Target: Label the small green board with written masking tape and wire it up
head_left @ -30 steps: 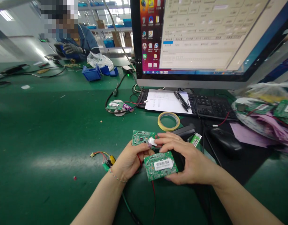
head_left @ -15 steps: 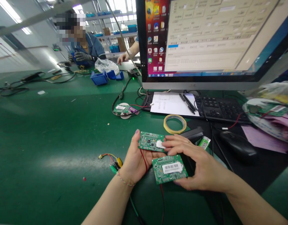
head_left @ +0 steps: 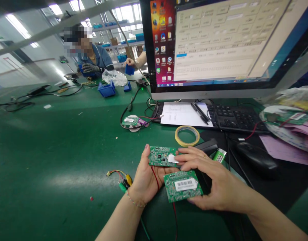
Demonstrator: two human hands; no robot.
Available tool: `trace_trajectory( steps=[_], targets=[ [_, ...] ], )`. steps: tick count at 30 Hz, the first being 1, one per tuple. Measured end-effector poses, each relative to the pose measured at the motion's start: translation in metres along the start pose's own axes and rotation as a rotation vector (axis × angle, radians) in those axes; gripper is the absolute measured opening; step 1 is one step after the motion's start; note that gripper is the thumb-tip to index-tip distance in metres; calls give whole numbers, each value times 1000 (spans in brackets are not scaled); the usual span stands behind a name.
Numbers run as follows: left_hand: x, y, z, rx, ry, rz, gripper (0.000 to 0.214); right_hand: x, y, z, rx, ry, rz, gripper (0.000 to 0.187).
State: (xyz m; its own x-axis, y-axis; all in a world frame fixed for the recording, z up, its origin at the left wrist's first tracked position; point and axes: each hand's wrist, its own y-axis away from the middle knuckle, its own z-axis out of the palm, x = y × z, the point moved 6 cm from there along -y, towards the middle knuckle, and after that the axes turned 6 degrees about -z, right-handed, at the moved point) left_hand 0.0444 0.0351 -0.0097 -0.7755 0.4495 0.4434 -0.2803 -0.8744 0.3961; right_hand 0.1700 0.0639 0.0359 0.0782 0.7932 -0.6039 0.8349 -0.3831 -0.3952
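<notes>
My left hand (head_left: 145, 180) is closed on a green circuit board (head_left: 159, 156), its thumb along the board's left edge. A white sticker (head_left: 172, 158) sits on that board's right side, and fingertips of my right hand rest by it. Nearer to me, my right hand (head_left: 219, 187) grips a second green circuit board (head_left: 170, 192) by its right side. This one carries a white barcode label (head_left: 186, 184). Red and dark wires hang below both boards. Left of my wrist lie clip leads (head_left: 125, 181) with yellow, green and black clips.
A monitor (head_left: 219, 93) stands behind a keyboard (head_left: 231, 115) with paper and two pens on it. Yellow tape (head_left: 177, 136), a mouse (head_left: 255, 160) and another board (head_left: 130, 121) lie around. Across the table, a gloved person (head_left: 100, 60) sits near blue bins (head_left: 106, 89); another person's hand (head_left: 130, 62) holds a blue piece.
The view has tilted slightly, so most things sit lower. Both my hands keep their boards in nearly the same pose. The other person's hand behind the monitor has lifted a blue piece.
</notes>
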Motion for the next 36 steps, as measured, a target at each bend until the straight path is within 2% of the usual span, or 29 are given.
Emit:
trace_trajectory(
  steps=[15,26,36],
  targets=[
    [-2,-2,2,-16,2,-31,64,-1,0,-1,1,13,-14,55],
    [0,1,7,15,0,-47,67,-1,0,-1,-7,1,-6,56],
    [-1,1,7,-19,-31,-61,70,-1,0,-2,-3,-14,-4,54]
  ],
)
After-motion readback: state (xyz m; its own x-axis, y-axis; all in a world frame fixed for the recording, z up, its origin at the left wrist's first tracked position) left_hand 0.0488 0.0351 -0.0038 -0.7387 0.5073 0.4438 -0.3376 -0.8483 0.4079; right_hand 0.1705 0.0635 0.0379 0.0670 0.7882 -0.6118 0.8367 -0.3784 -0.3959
